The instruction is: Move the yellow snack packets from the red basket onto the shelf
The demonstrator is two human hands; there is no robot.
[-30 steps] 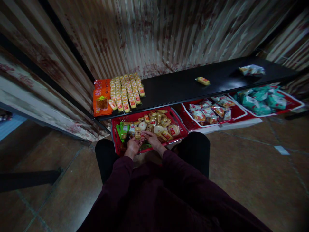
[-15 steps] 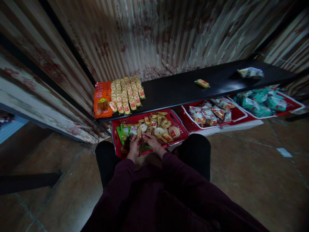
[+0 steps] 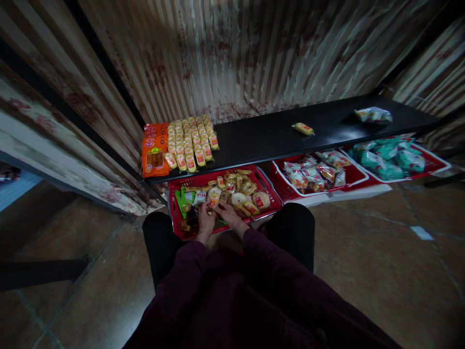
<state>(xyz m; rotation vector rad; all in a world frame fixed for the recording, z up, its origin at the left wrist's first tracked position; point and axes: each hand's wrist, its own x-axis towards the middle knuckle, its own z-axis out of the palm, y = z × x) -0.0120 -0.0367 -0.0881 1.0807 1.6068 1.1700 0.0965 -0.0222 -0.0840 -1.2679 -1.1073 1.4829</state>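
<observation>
Both my hands are together over a red basket (image 3: 271,194) full of wrapped snacks. A small yellow wrapped cake (image 3: 214,198) with a red label is held upright between the fingertips of my left hand (image 3: 206,219) and my right hand (image 3: 228,214). Round wrapped pastries (image 3: 260,199) and green packets (image 3: 184,198) lie around them in the basket. Behind the basket, rows of similar yellow cakes (image 3: 189,140) stand beside an orange packet (image 3: 156,150) on the black shelf (image 3: 254,140).
Further right on the shelf lie a single yellow cake (image 3: 303,128) and a white packet (image 3: 373,115). Below it are a basket of red-and-white packets (image 3: 316,172) and one of teal packets (image 3: 390,157). My knees (image 3: 296,232) flank the near basket.
The cake between my hands has turned so that its red-labelled face shows. My left hand has shifted slightly right. The view has moved a little.
</observation>
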